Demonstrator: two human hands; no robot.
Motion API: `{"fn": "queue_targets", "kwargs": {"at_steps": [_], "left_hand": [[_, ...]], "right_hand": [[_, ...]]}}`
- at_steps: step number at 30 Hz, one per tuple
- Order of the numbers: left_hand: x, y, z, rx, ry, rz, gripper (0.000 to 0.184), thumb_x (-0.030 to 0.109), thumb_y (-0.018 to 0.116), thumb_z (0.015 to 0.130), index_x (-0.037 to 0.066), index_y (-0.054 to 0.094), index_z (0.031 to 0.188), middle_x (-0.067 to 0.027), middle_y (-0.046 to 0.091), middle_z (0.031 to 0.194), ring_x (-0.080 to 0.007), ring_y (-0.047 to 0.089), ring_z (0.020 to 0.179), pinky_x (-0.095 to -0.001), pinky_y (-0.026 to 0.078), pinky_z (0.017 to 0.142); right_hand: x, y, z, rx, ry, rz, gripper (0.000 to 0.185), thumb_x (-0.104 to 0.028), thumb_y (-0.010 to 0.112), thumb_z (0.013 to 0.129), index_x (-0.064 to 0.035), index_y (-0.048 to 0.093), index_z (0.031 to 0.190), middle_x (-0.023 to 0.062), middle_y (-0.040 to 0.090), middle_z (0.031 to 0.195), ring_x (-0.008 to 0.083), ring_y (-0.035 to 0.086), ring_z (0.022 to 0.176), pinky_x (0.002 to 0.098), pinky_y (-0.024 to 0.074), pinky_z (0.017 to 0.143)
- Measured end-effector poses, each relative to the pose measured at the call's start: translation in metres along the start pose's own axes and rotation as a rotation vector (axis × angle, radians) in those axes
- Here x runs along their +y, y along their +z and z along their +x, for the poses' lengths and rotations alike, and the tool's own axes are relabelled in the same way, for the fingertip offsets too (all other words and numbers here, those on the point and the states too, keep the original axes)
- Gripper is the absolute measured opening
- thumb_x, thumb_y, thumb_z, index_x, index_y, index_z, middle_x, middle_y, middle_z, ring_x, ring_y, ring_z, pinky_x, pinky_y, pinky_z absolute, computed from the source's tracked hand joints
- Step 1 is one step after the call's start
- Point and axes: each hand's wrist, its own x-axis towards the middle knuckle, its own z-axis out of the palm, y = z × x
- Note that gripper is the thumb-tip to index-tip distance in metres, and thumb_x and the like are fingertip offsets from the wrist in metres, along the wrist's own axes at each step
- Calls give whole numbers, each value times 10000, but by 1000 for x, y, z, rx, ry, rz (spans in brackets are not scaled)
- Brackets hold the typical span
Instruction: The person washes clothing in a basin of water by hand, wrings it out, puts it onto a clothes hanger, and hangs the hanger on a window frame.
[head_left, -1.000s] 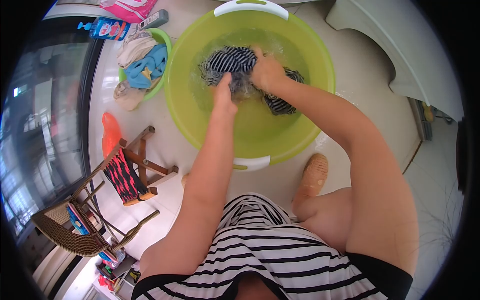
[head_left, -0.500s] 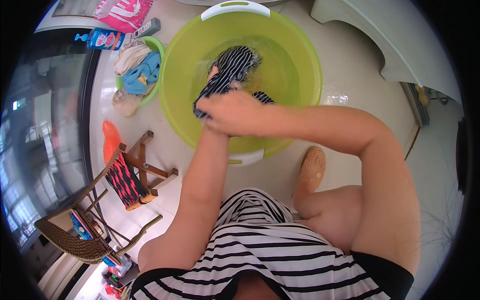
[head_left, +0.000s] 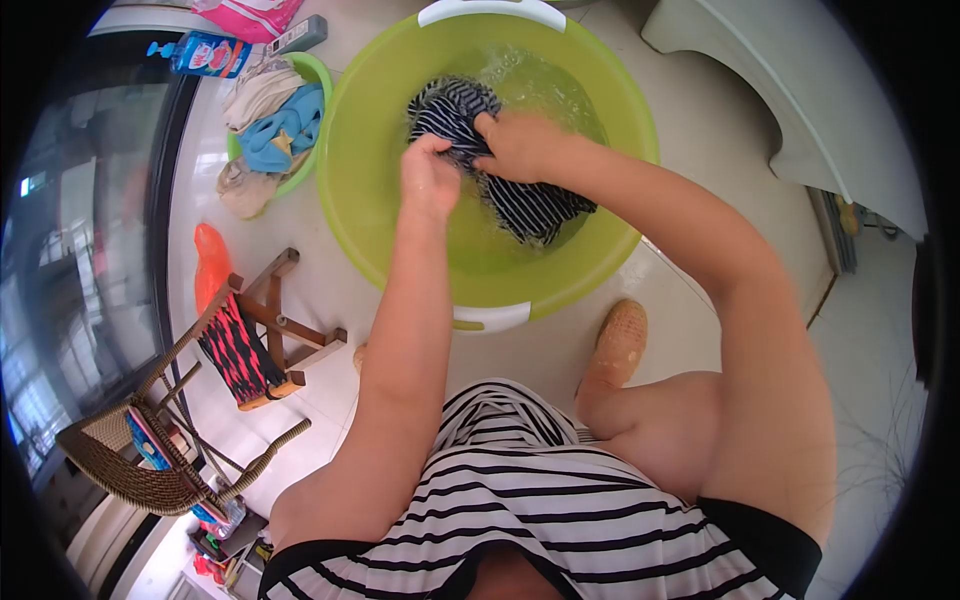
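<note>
A wet black garment with thin white stripes (head_left: 531, 207) lies partly in the water of a large lime-green tub (head_left: 347, 190). My left hand (head_left: 430, 177) has its fingers curled on the near-left edge of the bunched part. From the right, my right hand (head_left: 524, 148) grips the same cloth between thumb and fingers; some fingers are hidden and the hand is slightly blurred. Below the hands, the lower part of the garment spreads toward the right of the tub.
A small green basin (head_left: 322, 75) with several clothes stands left of the tub, near a blue pump bottle (head_left: 208, 54) and a pink bag (head_left: 243, 15). A folding stool (head_left: 240, 355) and a wicker chair (head_left: 120, 465) are at lower left. A white fixture (head_left: 830, 90) stands right.
My right hand has moved from over my left wrist up and right onto the cloth. The garment has shifted, its bunched part now farther left, its lower part spread out to the right.
</note>
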Motion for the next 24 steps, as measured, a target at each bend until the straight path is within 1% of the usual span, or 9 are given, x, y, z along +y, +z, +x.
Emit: {"fn": "queue_targets", "kwargs": {"at_steps": [3, 5, 7, 10, 12, 14, 16, 19, 24], "left_hand": [[-5, -21, 5, 315, 149, 562, 179, -36, 510, 696, 42, 536, 855, -69, 583, 851, -203, 551, 824, -345, 455, 767], [-7, -27, 6, 379, 161, 731, 180, -27, 495, 745, 43, 546, 902, -59, 567, 840, -178, 540, 806, -351, 462, 732], [-12, -30, 7, 508, 225, 340, 209, 34, 525, 796, 32, 585, 996, -66, 602, 911, -194, 558, 845, -368, 470, 737], [-21, -49, 26, 435, 262, 226, 315, 226, 554, 913, 30, 583, 1158, -102, 634, 1062, -257, 593, 957, -408, 492, 833], [-21, -38, 18, 286, 175, 52, 423, 351, 537, 934, 34, 559, 1214, -123, 624, 1130, -289, 590, 1017, -430, 480, 897], [-14, -14, 3, 108, 36, -36, 708, 641, 422, 939, 46, 494, 1316, -152, 596, 1238, -340, 578, 1115, -477, 466, 988], [-6, -2, -13, 116, -9, -7, 725, 657, 406, 935, 45, 503, 1312, -149, 604, 1226, -339, 580, 1114, -478, 467, 984], [-9, -8, -21, -8, 75, 94, 771, 690, 346, 934, 40, 530, 1304, -140, 629, 1198, -329, 594, 1099, -467, 468, 987], [-7, 24, -48, -320, -169, -71, 634, 629, 341, 971, 112, 563, 1265, -86, 636, 1179, -233, 603, 1042, -390, 477, 955]], "right_hand": [[57, 55, 51, 48, -455, 135, 417, -297, 625, 875, -55, 486, 1185, 210, 610, 1100, 380, 581, 1079, 459, 477, 871], [54, 29, 41, -119, -304, 88, 380, -271, 614, 878, -63, 484, 1170, 224, 633, 1036, 404, 604, 1015, 471, 480, 852], [58, 34, 43, 248, -192, 28, 375, -226, 597, 884, -53, 478, 1196, 238, 645, 981, 417, 619, 960, 486, 481, 835], [15, 50, 54, 333, 421, 411, 603, -294, 649, 829, 18, 422, 1292, 283, 627, 1111, 417, 620, 1014, 455, 487, 890], [3, 52, 51, 379, 565, 529, 624, -316, 663, 812, 25, 432, 1282, 280, 625, 1136, 404, 625, 1018, 441, 491, 898], [-7, 44, 26, 320, 323, 1084, 601, -337, 670, 789, 13, 481, 1240, 249, 631, 1138, 372, 630, 1016, 409, 498, 894], [-23, 22, -5, 236, 114, 847, 516, -343, 668, 745, -18, 523, 1118, 230, 668, 950, 368, 655, 908, 413, 508, 817], [-63, -8, -65, 194, -225, 628, 362, -385, 627, 809, -136, 557, 1062, 172, 653, 946, 374, 636, 857, 427, 501, 767], [-77, 6, -81, 294, -611, 277, 177, -288, 587, 861, -165, 591, 989, 99, 614, 776, 301, 640, 693, 424, 528, 635]]}}
